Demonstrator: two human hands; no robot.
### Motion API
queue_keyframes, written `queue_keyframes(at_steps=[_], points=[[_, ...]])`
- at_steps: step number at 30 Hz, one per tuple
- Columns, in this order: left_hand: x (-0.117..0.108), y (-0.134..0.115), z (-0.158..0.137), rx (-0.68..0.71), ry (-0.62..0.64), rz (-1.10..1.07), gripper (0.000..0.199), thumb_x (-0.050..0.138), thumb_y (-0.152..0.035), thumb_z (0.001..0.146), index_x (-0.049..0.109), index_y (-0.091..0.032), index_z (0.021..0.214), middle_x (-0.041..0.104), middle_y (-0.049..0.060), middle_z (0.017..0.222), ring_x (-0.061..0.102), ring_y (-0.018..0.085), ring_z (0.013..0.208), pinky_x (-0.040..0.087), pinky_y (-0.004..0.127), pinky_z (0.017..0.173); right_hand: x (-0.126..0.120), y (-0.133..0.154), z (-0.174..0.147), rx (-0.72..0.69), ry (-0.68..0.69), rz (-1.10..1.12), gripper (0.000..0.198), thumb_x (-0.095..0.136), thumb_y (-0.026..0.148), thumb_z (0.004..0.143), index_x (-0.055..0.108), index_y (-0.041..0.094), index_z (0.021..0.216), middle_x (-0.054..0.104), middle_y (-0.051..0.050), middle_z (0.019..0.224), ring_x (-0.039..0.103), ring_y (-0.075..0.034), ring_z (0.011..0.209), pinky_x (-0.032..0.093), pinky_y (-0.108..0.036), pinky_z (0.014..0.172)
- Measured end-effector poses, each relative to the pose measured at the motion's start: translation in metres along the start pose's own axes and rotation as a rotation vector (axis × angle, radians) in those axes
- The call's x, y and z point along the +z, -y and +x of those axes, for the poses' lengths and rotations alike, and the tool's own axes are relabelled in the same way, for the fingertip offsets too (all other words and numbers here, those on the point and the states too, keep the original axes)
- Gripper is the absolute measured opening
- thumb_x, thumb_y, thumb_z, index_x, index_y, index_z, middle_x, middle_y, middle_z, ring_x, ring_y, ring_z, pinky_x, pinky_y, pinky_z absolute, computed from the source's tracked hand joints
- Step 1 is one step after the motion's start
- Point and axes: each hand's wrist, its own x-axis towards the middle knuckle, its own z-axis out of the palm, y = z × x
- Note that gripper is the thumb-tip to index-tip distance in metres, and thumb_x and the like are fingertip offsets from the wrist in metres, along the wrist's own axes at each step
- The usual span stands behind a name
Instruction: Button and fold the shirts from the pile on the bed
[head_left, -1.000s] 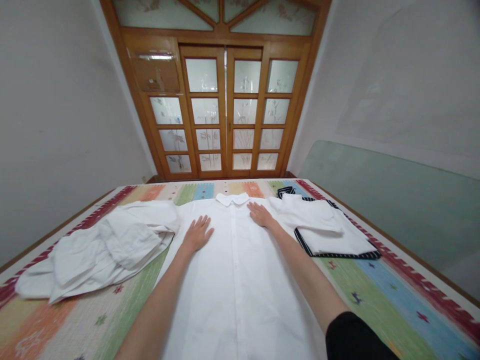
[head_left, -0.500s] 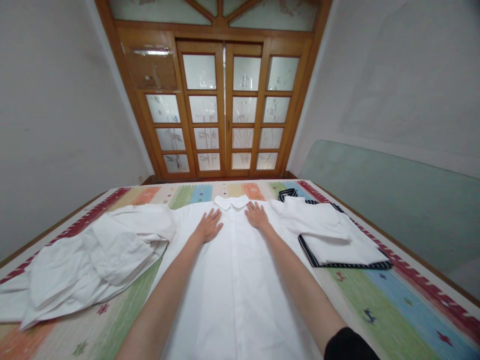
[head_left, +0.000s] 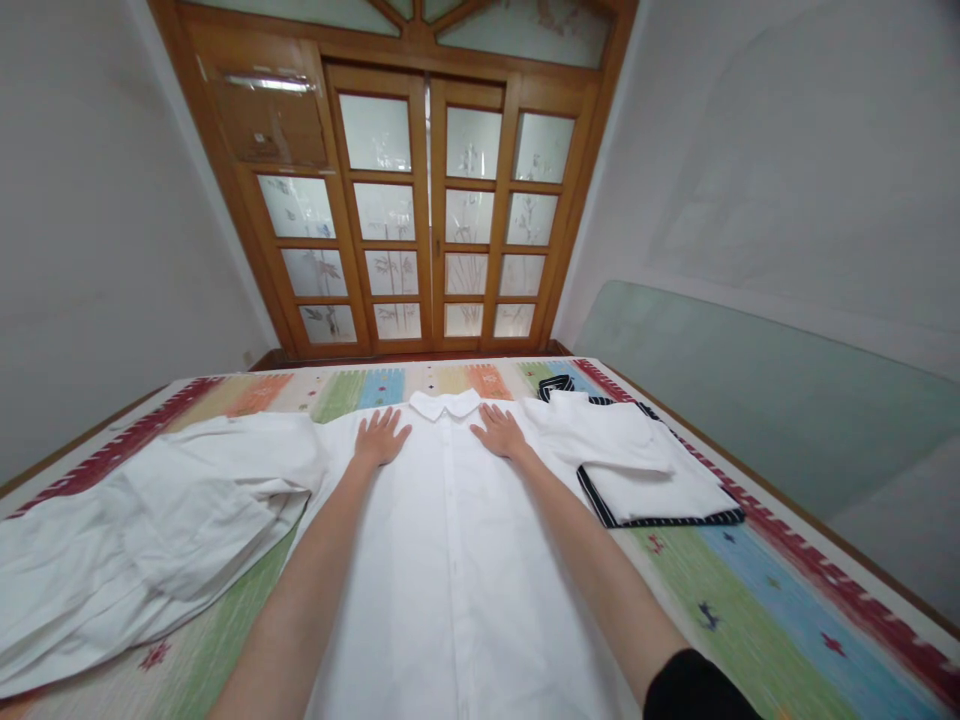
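Note:
A white button-up shirt lies spread face up in front of me, its collar at the far end. My left hand rests flat on the shirt's left shoulder area with the fingers apart, holding nothing. On the other side of the collar, my right hand lies flat on the fabric with fingers spread, also holding nothing. To the left is a rumpled white garment in a loose heap. At the right, a folded white garment lies on black striped cloth, beside the shirt's sleeve.
Everything lies on a bed covered with a colourful patterned spread. Beyond its far edge stand wooden doors with glass panes. A pale green panel runs along the right wall.
My left hand has slid outward to the left, away from the collar. My right hand stays near the collar's right side. The whole view has shifted slightly.

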Motion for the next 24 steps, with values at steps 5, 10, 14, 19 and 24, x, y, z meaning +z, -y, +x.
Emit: queue_keyframes(at_steps=[5,10,14,19,24], points=[[-0.002,0.000,-0.001,-0.044,-0.001,0.004,0.065,0.018,-0.049,0.096,0.025,-0.017,0.152,0.020,0.008,0.159,0.017,0.028,0.147,0.017,0.049,0.118,0.005,-0.003,-0.040,-0.109,-0.015,-0.008,0.071,0.017,0.054,0.099,0.023,0.008,0.152,0.015,-0.011,0.160,0.011,-0.027,0.148,0.012,-0.044,0.118],[-0.003,-0.002,-0.004,-0.022,-0.032,0.023,0.064,0.018,-0.046,0.097,0.028,-0.014,0.151,0.021,0.012,0.158,0.018,0.030,0.146,0.019,0.050,0.117,0.022,0.007,-0.114,-0.266,-0.129,-0.028,0.070,0.020,0.054,0.099,0.029,0.007,0.150,0.020,-0.015,0.158,0.014,-0.029,0.147,0.015,-0.045,0.119],[-0.001,0.002,-0.019,0.071,-0.035,0.049,0.064,0.022,-0.046,0.096,0.030,-0.012,0.150,0.023,0.013,0.158,0.018,0.031,0.146,0.019,0.050,0.116,0.030,0.004,-0.168,-0.365,-0.177,-0.004,0.064,0.026,0.050,0.100,0.027,0.012,0.151,0.023,-0.013,0.157,0.015,-0.027,0.147,0.019,-0.047,0.118],[0.005,0.012,-0.070,0.195,-0.063,0.054,0.068,0.023,-0.053,0.095,0.031,-0.014,0.150,0.027,0.012,0.157,0.020,0.030,0.146,0.020,0.049,0.116,0.028,-0.007,-0.217,-0.423,-0.200,0.034,0.063,0.034,0.049,0.099,0.022,0.019,0.153,0.024,-0.010,0.157,0.014,-0.026,0.147,0.021,-0.049,0.118],[0.014,0.022,-0.144,0.324,-0.112,0.060,0.066,0.025,-0.056,0.095,0.031,-0.020,0.150,0.031,0.008,0.156,0.021,0.027,0.146,0.019,0.048,0.117,0.021,0.001,-0.264,-0.536,-0.155,0.060,0.066,0.039,0.050,0.097,0.017,0.024,0.154,0.019,-0.007,0.159,0.007,-0.027,0.148,0.018,-0.051,0.118]])
